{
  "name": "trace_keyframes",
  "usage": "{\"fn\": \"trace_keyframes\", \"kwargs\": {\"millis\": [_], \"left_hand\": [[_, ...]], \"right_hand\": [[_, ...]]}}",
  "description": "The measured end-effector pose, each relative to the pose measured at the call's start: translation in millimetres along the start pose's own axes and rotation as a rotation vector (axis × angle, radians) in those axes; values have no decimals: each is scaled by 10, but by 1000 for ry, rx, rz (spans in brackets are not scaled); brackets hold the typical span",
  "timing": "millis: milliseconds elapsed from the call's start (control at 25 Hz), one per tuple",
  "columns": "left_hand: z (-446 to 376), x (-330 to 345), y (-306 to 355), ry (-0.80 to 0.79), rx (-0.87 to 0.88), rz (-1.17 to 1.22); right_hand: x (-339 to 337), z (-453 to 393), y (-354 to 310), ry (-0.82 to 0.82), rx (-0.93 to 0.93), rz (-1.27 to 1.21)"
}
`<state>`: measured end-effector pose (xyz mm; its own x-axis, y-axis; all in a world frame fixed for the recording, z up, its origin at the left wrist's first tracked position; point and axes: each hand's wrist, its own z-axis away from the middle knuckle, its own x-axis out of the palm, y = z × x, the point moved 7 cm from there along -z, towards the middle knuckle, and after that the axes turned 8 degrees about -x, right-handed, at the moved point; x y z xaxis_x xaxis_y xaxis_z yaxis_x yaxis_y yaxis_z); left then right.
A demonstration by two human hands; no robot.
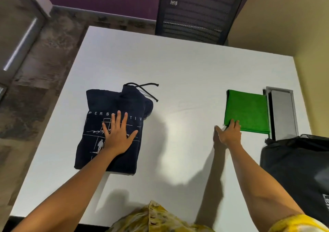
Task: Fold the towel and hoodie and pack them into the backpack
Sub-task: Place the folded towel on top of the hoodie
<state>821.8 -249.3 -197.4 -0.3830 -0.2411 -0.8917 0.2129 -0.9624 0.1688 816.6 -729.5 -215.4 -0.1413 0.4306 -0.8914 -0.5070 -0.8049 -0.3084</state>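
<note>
A folded navy hoodie with white print lies on the left half of the white table, its drawstrings trailing at the top. My left hand rests flat on it with fingers spread. A folded green towel lies on the right. My right hand touches the towel's near left corner, fingers straight, thumb on the table. The black backpack stands at the table's right edge, close to me.
A grey cable hatch is set in the table just right of the towel. A black mesh chair stands behind the far edge. A beige wall runs along the right; floor lies to the left.
</note>
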Motion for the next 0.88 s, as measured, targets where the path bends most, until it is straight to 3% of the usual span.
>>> {"fn": "trace_keyframes", "kwargs": {"millis": [240, 520, 880], "left_hand": [[41, 18, 89, -49, -74, 42], [89, -13, 190, -128, -145, 50], [208, -6, 675, -230, -263, 136]], "right_hand": [[124, 243, -262, -46, -44, 63], [444, 894, -807, -62, -232, 122], [1133, 1754, -1350, -284, -521, 201]]}}
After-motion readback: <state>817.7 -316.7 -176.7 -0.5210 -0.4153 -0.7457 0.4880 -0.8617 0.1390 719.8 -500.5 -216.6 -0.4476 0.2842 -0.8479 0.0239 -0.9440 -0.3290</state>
